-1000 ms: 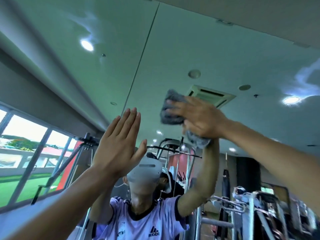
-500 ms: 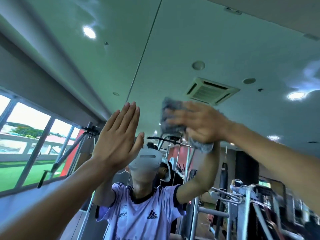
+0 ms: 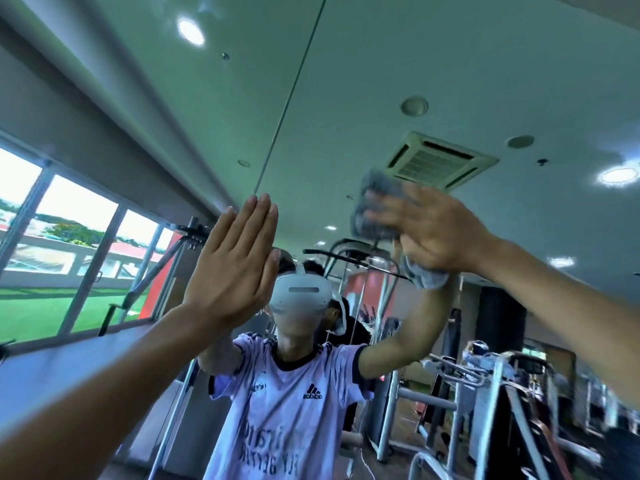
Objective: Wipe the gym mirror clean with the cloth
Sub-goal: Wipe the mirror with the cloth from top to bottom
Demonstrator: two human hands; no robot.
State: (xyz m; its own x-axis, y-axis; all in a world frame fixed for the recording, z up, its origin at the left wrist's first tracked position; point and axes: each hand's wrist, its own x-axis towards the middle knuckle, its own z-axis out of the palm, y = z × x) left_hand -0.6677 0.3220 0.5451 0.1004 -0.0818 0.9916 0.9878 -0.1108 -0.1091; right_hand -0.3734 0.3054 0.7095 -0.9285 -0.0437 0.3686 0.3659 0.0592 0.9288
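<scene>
The mirror (image 3: 381, 71) fills the view, and both hands are raised against it. The left hand (image 3: 235, 268) lies flat on the glass, fingers straight, closed together and pointing up with a slight lean to the right; it holds nothing. The right hand (image 3: 440, 233) is higher and to the right, its fingers stretched out and pointing left across the cloth (image 3: 375, 199), which it presses against the glass with an open palm rather than a fist. The fingers are a little blurred, so whether the thumb hooks round the cloth's edge cannot be told.

The cloth is grey and bunched, trapped between the palm and the mirror. Its long axis runs on a steep diagonal — the upper end sticks out beyond the fingertips toward the upper left, just beside the reflected ceiling vent (image 3: 436, 162), and the lower end hangs out below the heel of the hand toward the lower right. The middle is hidden under the hand.

In the glass a reflected person stands with both arms up to meet the real ones, wearing a white headset (image 3: 299, 296) and a pale shirt (image 3: 287, 393). Windows (image 3: 69, 244) with green ground outside show at the left, round ceiling lights (image 3: 190, 31) above — and gym machines (image 3: 485, 393) at the lower right.
</scene>
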